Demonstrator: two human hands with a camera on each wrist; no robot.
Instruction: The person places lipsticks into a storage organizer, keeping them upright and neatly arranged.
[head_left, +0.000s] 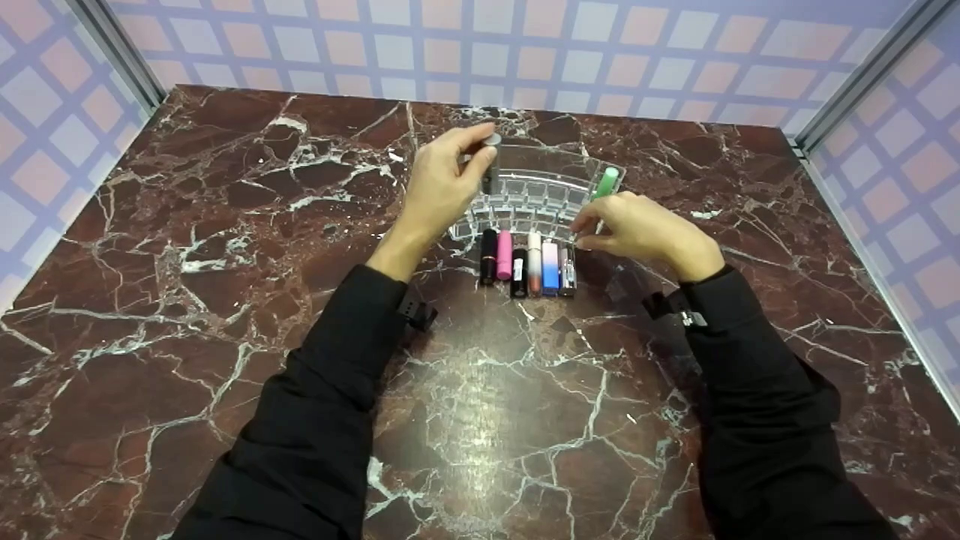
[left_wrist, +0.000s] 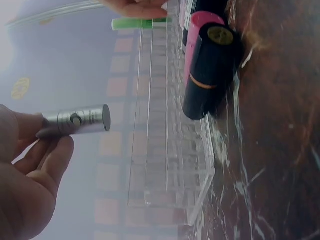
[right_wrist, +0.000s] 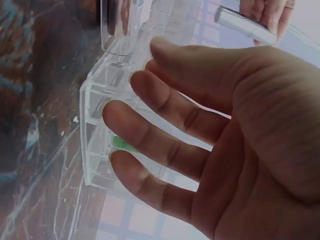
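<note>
My left hand [head_left: 442, 176] pinches a silver cylindrical tube, like a lipstick [left_wrist: 82, 120], by one end between thumb and fingers. It holds the tube above the left part of a clear tiered organizer [head_left: 544, 184]. At the organizer's right end, my right hand [head_left: 645, 225] has relaxed, slightly bent fingers with nothing between them. Near its fingertips lies a clear-capped lipstick [head_left: 568, 274]. A green tube [head_left: 608, 180] stands in the organizer's back right compartment, partly behind the right hand.
In front of the organizer lies a row of tubes: a black one [head_left: 488, 259], a pink one [head_left: 504, 255], a second black one [head_left: 519, 276], a white and orange one [head_left: 534, 262] and a pink-blue one [head_left: 550, 268]. Checkered panels [head_left: 487, 52] border the marbled table [head_left: 225, 330].
</note>
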